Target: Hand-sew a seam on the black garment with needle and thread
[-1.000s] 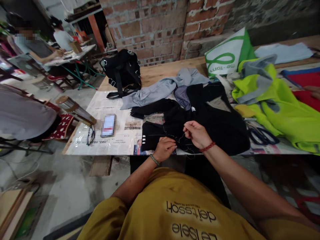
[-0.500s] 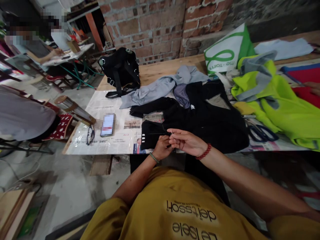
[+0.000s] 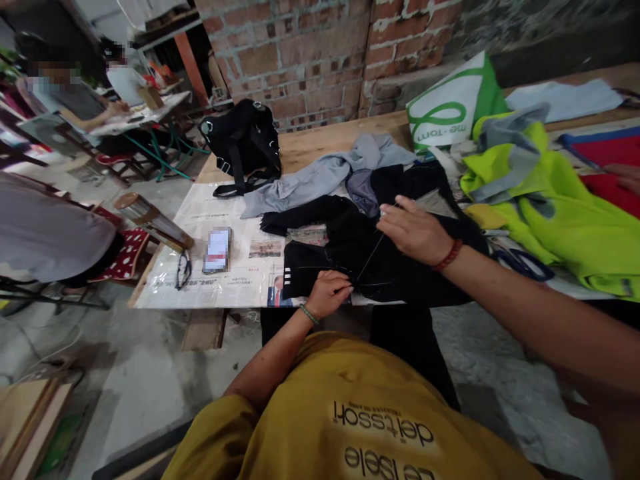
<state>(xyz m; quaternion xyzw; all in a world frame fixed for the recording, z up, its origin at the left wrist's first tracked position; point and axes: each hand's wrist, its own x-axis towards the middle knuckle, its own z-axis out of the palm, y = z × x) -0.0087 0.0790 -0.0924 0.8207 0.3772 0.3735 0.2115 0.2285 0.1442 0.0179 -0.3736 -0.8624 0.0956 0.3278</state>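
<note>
My left hand [image 3: 330,292] rests at the near edge of the table, its fingers pinching the black garment [image 3: 425,260]. Up and to the right, my right hand [image 3: 413,230] is closed in a pinch above the same garment. A thin pale thread [image 3: 370,257] runs taut between the cloth by my left fingers and my right fingertips. The sewing needle in my right fingers is mostly hidden. White stripes mark the garment's left end, and a grey lining [image 3: 363,189] shows farther up.
Newspaper [image 3: 240,290] under clear plastic covers the table. On it are a phone [image 3: 217,250], glasses [image 3: 183,269], a flask [image 3: 155,220], a black bag [image 3: 243,143], grey cloth [image 3: 310,177], scissors [image 3: 525,263] and a yellow-green vest [image 3: 560,207]. Another person's hand [image 3: 631,179] touches red cloth.
My right hand has moved up and right, away from my left hand, drawing the thread out taut. My left hand has stayed nearly in place on the garment.
</note>
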